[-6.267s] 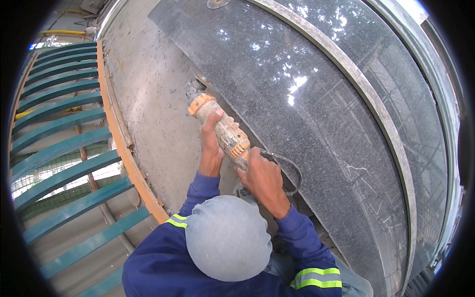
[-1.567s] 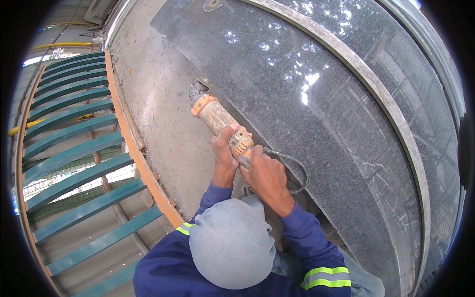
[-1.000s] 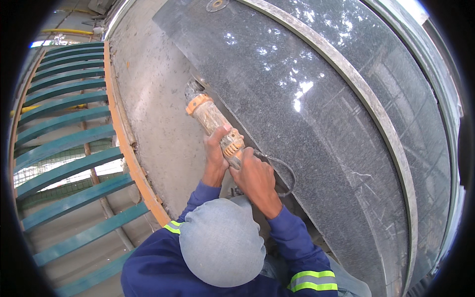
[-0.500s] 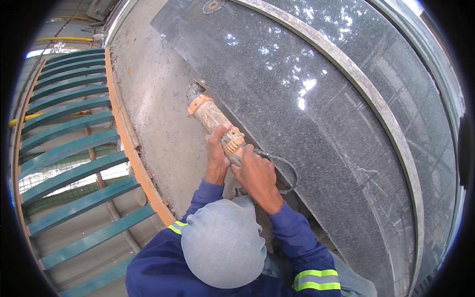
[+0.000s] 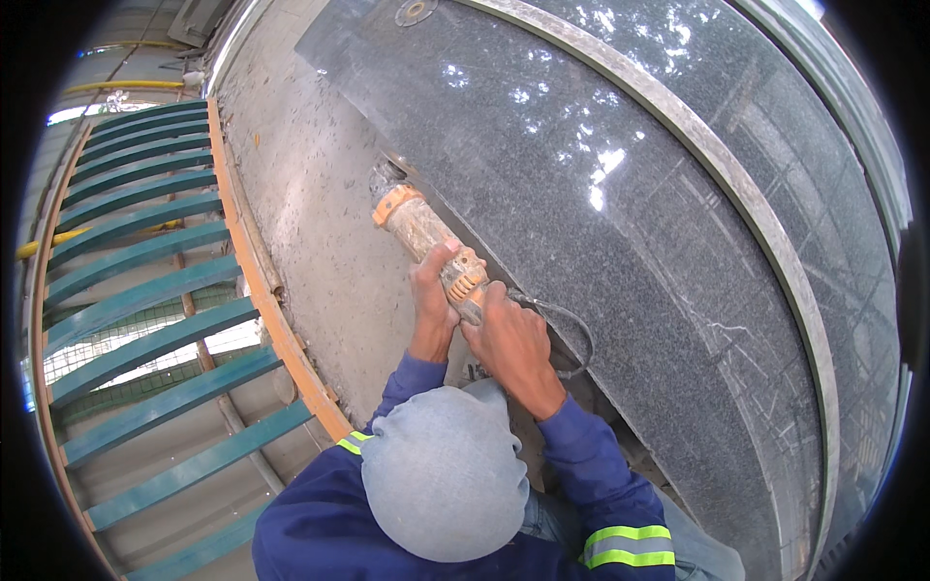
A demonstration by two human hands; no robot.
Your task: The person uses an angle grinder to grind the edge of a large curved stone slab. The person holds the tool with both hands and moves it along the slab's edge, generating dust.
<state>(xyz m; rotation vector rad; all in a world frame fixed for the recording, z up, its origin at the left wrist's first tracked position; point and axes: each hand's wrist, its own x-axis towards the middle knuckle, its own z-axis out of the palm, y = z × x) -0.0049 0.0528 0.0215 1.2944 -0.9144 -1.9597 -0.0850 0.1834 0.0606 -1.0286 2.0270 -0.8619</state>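
Both my hands grip a dusty orange angle grinder. My left hand wraps round its body, thumb on top; my right hand holds the rear end, lower and to the right. The grinder's metal head is at the long edge of a glossy grey speckled stone slab, with part of a disc visible there. A black cord loops out beside my right hand. A pale cloth-covered rounded shape lies between my blue-sleeved forearms.
Dusty concrete runs left of the slab. Further left is a teal slatted rack with orange side rails, yellow pipes behind it. A pale curved strip crosses the stone on the right; a metal disc lies at the top.
Compared with about six seconds ago, my left hand sits further back along the grinder, nearer my right hand. Over the last second there are only slight shifts; both hands keep their grip.
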